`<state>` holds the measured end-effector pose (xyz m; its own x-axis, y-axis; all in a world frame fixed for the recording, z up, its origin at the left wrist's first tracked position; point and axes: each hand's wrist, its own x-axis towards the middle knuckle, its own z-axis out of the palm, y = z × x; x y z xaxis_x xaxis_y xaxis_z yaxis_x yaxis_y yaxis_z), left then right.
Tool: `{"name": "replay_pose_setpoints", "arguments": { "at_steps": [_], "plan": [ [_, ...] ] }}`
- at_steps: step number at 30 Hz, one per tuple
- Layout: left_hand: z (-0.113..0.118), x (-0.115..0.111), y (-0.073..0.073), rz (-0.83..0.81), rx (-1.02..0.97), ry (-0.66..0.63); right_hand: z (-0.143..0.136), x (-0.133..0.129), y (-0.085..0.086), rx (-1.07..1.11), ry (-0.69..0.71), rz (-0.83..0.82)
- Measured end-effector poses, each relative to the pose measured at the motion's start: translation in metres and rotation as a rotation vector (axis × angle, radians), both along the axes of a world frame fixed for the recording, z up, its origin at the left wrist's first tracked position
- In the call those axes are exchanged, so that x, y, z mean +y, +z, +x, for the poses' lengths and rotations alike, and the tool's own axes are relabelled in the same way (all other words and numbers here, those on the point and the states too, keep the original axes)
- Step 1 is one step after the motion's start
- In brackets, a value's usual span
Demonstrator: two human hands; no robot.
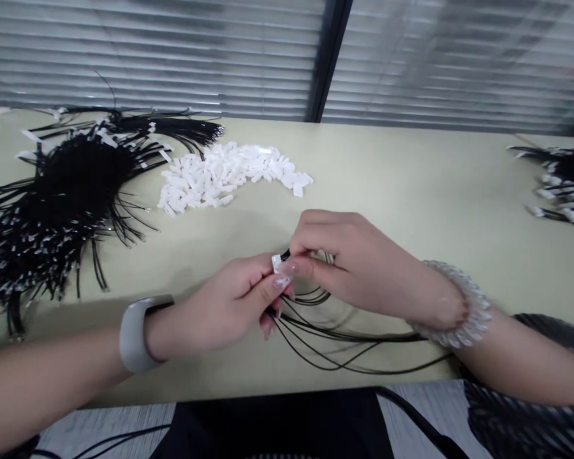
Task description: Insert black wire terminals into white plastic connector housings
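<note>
White plastic piece: probably a connector housing; held above the near-middle of the desk, between the fingertips of both hands.
Left-hand grip: left hand pinching the piece between thumb and forefinger, black cables passing by its lower fingers.
Right-hand grip: right hand pinching a short black cable end just right of the piece; exact contact partly hidden by the thumb.
Handling, piece: judged very light, stiff, rather slick; small enough to call for fingertips on its side faces.
Handling, cables: judged light, springy, flexible; best held close behind the end, where they bend least.
Pointing, cable end: meets the piece from the right, slanting toward far right.
Long axis, piece: seems roughly near-far; fingers cover part, so uncertain.
Long axis, cables: left-right, strands looping and trailing right beneath the right forearm.
</note>
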<state>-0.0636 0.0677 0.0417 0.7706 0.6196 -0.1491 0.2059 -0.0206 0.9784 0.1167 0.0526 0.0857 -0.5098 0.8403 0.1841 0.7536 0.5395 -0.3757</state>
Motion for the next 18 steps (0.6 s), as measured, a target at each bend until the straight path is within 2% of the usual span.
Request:
{"name": "replay_pose_setpoints", "arguments": {
  "at_steps": [7,12,15,18],
  "plan": [
    [-0.003,-0.001,0.004,0.01,0.016,0.02,0.001,0.0,-0.002,0.127,-0.001,-0.217],
    [-0.005,0.001,0.003,-0.086,-0.061,0.158,0.009,0.003,-0.006,0.237,-0.01,-0.358],
    [-0.005,0.002,0.002,-0.089,-0.064,0.094,0.009,0.002,-0.005,0.355,-0.021,-0.437],
    [-0.005,0.002,0.001,-0.082,-0.076,0.055,0.007,0.001,-0.004,0.389,-0.061,-0.401]
  ]
}}
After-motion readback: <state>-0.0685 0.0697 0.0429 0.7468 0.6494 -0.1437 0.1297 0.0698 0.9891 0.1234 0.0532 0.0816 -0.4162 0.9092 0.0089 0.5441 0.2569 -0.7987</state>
